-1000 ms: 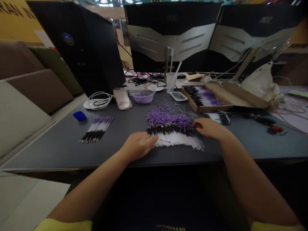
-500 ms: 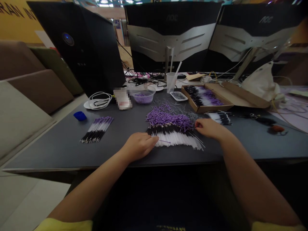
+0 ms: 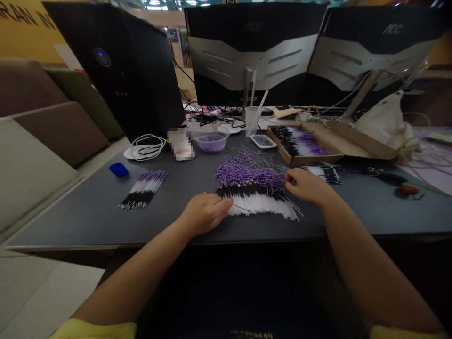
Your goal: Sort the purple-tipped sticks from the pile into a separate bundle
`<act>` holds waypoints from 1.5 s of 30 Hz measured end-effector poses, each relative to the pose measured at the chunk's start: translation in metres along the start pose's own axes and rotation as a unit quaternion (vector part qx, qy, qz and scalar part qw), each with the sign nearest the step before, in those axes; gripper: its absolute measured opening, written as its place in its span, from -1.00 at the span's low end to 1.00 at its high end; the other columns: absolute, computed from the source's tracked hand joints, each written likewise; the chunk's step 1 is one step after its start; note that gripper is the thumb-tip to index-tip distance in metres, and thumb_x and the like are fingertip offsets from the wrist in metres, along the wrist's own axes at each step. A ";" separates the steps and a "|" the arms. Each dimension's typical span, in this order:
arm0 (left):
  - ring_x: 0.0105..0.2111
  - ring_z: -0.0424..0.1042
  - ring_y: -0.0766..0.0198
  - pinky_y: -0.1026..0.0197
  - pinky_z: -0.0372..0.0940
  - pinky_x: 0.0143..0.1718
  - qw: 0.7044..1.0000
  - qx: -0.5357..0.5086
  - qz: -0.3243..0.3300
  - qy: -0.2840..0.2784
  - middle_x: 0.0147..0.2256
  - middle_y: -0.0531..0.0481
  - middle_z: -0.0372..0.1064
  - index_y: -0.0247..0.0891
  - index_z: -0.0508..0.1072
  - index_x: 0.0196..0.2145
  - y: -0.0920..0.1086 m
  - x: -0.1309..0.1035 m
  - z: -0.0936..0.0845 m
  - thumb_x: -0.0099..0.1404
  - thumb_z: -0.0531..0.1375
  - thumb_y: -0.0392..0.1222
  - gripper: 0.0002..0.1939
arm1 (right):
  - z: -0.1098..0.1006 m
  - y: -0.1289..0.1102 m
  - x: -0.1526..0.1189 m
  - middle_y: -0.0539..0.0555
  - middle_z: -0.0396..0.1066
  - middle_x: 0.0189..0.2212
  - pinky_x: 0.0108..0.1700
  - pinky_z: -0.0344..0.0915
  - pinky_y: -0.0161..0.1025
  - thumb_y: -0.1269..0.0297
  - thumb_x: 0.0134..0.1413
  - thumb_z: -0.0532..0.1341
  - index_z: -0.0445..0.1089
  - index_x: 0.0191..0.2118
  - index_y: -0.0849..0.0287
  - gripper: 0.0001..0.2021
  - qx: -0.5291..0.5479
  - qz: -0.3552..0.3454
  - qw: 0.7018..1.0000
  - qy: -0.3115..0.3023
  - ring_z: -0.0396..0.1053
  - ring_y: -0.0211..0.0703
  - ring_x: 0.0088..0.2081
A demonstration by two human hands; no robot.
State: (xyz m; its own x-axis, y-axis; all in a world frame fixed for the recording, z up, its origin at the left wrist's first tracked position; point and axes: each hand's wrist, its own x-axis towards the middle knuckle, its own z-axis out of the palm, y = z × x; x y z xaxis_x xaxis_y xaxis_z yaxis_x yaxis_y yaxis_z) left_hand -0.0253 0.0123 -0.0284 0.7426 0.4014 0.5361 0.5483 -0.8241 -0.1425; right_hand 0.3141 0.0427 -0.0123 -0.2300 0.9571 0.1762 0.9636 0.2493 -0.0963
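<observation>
My left hand [image 3: 205,214] is closed at the left end of a row of black-and-white sticks [image 3: 257,201]; a thin purple stick [image 3: 242,207] pokes out from its fingertips. Behind the row lies a heap of small purple pieces [image 3: 243,172]. My right hand [image 3: 304,184] is pinched at the right edge of this heap, beside some thin clear-grey pieces [image 3: 277,165]; what its fingertips hold, if anything, is too small to make out. A bundle of purple, white and black sticks [image 3: 143,189] lies apart on the left of the table.
Behind the heap stand a bowl of purple pieces [image 3: 211,141], a small tray [image 3: 263,141], a cup with a straw [image 3: 251,121] and an open cardboard box [image 3: 314,160] of sticks. A blue cap [image 3: 118,170] lies left; keys [image 3: 406,189] lie right. Monitors [image 3: 254,52] stand behind.
My right hand has shifted very slightly up and left at the heap's edge. My left hand stays closed in nearly the same place. The whole view has moved a little.
</observation>
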 end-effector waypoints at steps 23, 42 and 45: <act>-0.27 0.45 0.21 0.16 0.35 -0.25 0.998 -0.051 -0.010 0.023 -0.30 -0.08 0.48 -0.31 0.44 -0.12 0.003 0.004 -0.004 0.30 0.08 -0.29 -0.78 | 0.006 0.009 0.002 0.04 0.43 -0.50 -0.38 0.17 -0.25 0.20 0.02 0.21 0.38 -0.38 0.17 -0.86 0.151 0.093 0.979 0.096 0.31 -0.20 -0.49; -0.33 0.52 0.25 0.25 0.39 -0.32 0.999 -0.037 -0.018 0.022 -0.24 -0.06 0.52 -0.30 0.28 0.11 0.008 0.001 0.003 0.38 0.04 -0.28 -0.65 | -0.004 -0.101 -0.018 0.07 0.56 -0.32 -0.27 0.49 -0.18 0.17 -0.03 0.34 0.35 -0.31 0.14 -0.77 0.735 0.025 0.677 0.004 0.53 -0.15 -0.30; -0.32 0.52 0.25 0.26 0.38 -0.31 0.999 -0.032 -0.015 0.018 -0.24 -0.06 0.52 -0.30 0.28 0.11 0.007 0.000 0.004 0.38 0.03 -0.29 -0.64 | -0.004 -0.104 -0.020 0.07 0.56 -0.29 -0.26 0.49 -0.18 0.17 0.02 0.32 0.33 -0.29 0.13 -0.79 0.750 0.012 0.661 -0.007 0.54 -0.15 -0.28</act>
State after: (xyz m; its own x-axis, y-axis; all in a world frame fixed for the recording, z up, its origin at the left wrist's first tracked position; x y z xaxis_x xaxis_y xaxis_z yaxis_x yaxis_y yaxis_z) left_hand -0.0202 0.0082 -0.0326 0.7114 0.4116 0.5697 0.5429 -0.8366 -0.0735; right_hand 0.2193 -0.0026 -0.0023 -0.2284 0.9621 0.1492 -0.2510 0.0898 -0.9638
